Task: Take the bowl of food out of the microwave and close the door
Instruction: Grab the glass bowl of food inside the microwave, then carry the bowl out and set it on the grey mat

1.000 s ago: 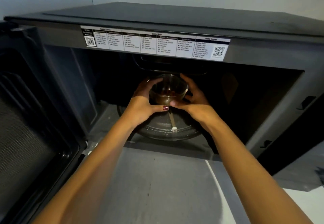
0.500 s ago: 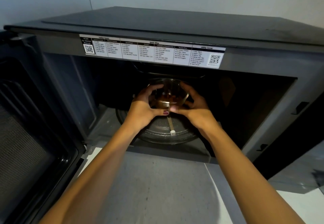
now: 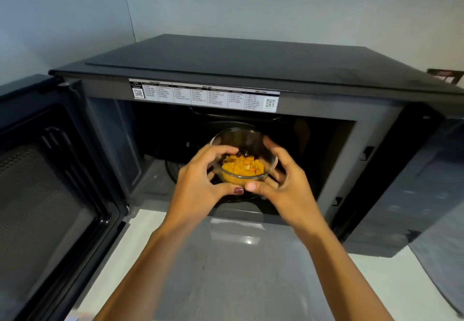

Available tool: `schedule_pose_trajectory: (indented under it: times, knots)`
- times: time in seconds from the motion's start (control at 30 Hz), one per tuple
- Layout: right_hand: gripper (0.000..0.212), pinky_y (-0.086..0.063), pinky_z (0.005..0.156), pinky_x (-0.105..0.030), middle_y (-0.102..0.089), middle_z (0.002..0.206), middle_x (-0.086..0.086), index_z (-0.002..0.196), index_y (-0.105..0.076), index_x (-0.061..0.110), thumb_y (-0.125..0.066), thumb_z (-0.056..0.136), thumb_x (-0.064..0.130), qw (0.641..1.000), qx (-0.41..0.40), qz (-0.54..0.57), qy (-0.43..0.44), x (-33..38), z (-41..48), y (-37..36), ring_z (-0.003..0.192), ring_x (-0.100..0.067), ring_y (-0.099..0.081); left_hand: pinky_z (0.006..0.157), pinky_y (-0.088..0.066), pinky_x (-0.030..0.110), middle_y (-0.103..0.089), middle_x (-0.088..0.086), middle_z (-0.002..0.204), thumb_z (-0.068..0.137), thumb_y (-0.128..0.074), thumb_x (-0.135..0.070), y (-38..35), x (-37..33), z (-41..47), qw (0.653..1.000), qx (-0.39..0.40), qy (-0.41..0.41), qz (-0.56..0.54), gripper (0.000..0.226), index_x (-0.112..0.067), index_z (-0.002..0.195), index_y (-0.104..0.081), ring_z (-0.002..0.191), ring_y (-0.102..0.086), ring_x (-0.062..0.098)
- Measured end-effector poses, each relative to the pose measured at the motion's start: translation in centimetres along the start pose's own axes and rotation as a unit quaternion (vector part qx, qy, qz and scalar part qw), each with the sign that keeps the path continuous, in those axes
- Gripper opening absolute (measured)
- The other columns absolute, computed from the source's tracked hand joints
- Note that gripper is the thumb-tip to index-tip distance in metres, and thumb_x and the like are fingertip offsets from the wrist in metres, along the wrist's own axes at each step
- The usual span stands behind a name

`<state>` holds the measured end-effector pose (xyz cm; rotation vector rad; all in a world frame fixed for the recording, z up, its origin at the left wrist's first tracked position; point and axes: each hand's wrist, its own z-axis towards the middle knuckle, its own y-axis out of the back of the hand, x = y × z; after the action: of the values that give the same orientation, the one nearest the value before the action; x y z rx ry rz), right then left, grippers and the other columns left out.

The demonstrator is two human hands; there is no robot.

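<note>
Bowl (image 3: 243,156) is clear glass, holding orange-yellow food chunks (image 3: 243,167) with a few dark bits at the back, and sits in both hands at the mouth of the microwave (image 3: 251,69) cavity, over the front part of the glass turntable (image 3: 173,170); cannot tell if its base is clear of the turntable or touching it. Left hand (image 3: 200,185) is curled round the bowl's left side, fingers over the rim, thumb with a dark red nail pressed on the near wall. Right hand (image 3: 286,185) mirrors it on the right side, fingers wrapped round the far-right wall, thumb on the near wall just beside the left thumb. Both hands closed on the glass, bowl roughly upright, tipped slightly toward the camera. Microwave is dark grey, with a white label strip (image 3: 204,94) along the top edge of the opening. Door (image 3: 50,182) is swung fully open to the left, inner mesh window facing the camera. Pale worktop (image 3: 226,258) lies in front of the microwave, under the forearms. Grey wall (image 3: 251,2) behind.
</note>
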<state>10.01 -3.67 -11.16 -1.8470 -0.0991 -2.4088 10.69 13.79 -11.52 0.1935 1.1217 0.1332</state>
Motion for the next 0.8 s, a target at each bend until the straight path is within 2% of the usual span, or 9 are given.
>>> schedule_pose_trajectory:
  times: [0.17, 0.27, 0.37, 0.43, 0.53, 0.63, 0.67, 0.73, 0.8]
  knots:
    - [0.092, -0.054, 0.083, -0.018, -0.056, 0.134, -0.004, 0.139, -0.043, 0.021, -0.078, 0.061, -0.013, 0.999, -0.016, 0.042, -0.004, 1.8, -4.4, 0.6, 0.117, -0.012, -0.061, 0.085, -0.049, 0.008, -0.056, -0.02, 0.129, 0.053, -0.089, 0.001, -1.1, -2.8, -3.5, 1.0, 0.002, -0.001, -0.018, 0.071, -0.043, 0.104, -0.065, 0.115, -0.059, -0.001]
    - [0.093, -0.056, 0.088, -0.025, -0.057, 0.134, -0.004, 0.135, -0.048, 0.025, -0.081, 0.054, -0.007, 0.997, -0.029, 0.069, -0.011, 2.7, -7.1, 1.1, 0.116, -0.015, -0.061, 0.082, -0.051, 0.011, -0.059, -0.023, 0.126, 0.051, -0.091, -0.006, -1.9, -4.4, -5.6, 0.999, 0.016, 0.012, -0.044, 0.069, -0.041, 0.105, -0.066, 0.115, -0.061, 0.003]
    - [0.1, -0.054, 0.095, -0.036, -0.059, 0.133, 0.003, 0.133, -0.052, 0.029, -0.091, 0.047, -0.002, 0.996, -0.052, 0.07, -0.025, 3.4, -10.2, 1.7, 0.118, -0.015, -0.06, 0.08, -0.049, 0.007, -0.064, -0.023, 0.121, 0.048, -0.093, -0.012, -2.7, -5.8, -7.7, 0.995, 0.038, 0.039, -0.08, 0.074, -0.037, 0.112, -0.065, 0.114, -0.061, 0.001]
    - [0.093, -0.055, 0.092, -0.039, -0.063, 0.128, 0.009, 0.129, -0.056, 0.034, -0.088, 0.048, 0.001, 0.995, -0.067, 0.067, -0.035, 3.7, -11.9, 2.2, 0.115, -0.011, -0.061, 0.078, -0.047, 0.004, -0.065, -0.022, 0.119, 0.046, -0.095, -0.018, -3.5, -6.4, -8.9, 0.993, 0.046, 0.061, -0.09, 0.081, -0.041, 0.116, -0.062, 0.112, -0.06, -0.003]
    - [0.075, -0.061, 0.067, -0.03, -0.07, 0.115, 0.01, 0.115, -0.066, 0.036, -0.083, 0.059, -0.011, 0.99, -0.092, 0.092, -0.058, 4.3, -14.2, 3.6, 0.102, -0.009, -0.067, 0.077, -0.049, 0.005, -0.062, -0.031, 0.119, 0.046, -0.096, -0.023, -5.2, -7.5, -10.3, 0.992, 0.06, 0.073, -0.086, 0.086, -0.052, 0.117, -0.057, 0.111, -0.057, -0.011]
    - [0.085, -0.062, 0.07, -0.038, -0.06, 0.128, 0.004, 0.12, -0.06, 0.034, -0.087, 0.042, 0.01, 0.987, -0.124, 0.076, -0.068, 5.3, -16.3, 4.9, 0.112, -0.019, -0.061, 0.075, -0.055, 0.013, -0.059, -0.038, 0.118, 0.047, -0.095, -0.024, -6.9, -8.3, -11.5, 0.991, 0.076, 0.073, -0.085, 0.092, -0.063, 0.117, -0.051, 0.111, -0.055, -0.015]
    - [0.087, -0.062, 0.069, -0.035, -0.057, 0.131, 0.003, 0.121, -0.059, 0.034, -0.087, 0.042, 0.011, 0.986, -0.137, 0.064, -0.07, 5.6, -17.1, 5.5, 0.115, -0.019, -0.058, 0.076, -0.055, 0.015, -0.058, -0.039, 0.118, 0.048, -0.095, -0.025, -7.6, -8.7, -11.8, 0.991, 0.086, 0.068, -0.08, 0.094, -0.064, 0.12, -0.048, 0.112, -0.055, -0.015]
    - [0.08, -0.059, 0.063, -0.022, -0.055, 0.133, 0.005, 0.119, -0.058, 0.036, -0.085, 0.055, -0.003, 0.985, -0.157, 0.029, -0.068, 5.8, -18.3, 6.6, 0.116, -0.015, -0.056, 0.084, -0.054, 0.015, -0.053, -0.045, 0.121, 0.05, -0.092, -0.029, -8.9, -9.2, -12.4, 0.991, 0.103, 0.047, -0.064, 0.099, -0.062, 0.127, -0.04, 0.116, -0.052, -0.014]
    - [0.08, -0.06, 0.069, -0.024, -0.055, 0.133, 0.009, 0.118, -0.056, 0.041, -0.086, 0.056, 0.0, 0.983, -0.17, -0.021, -0.064, 5.9, -19.3, 7.6, 0.116, -0.013, -0.057, 0.089, -0.05, 0.013, -0.047, -0.05, 0.123, 0.05, -0.09, -0.033, -10.2, -9.6, -12.7, 0.991, 0.116, 0.036, -0.063, 0.1, -0.057, 0.13, -0.035, 0.119, -0.049, -0.016]
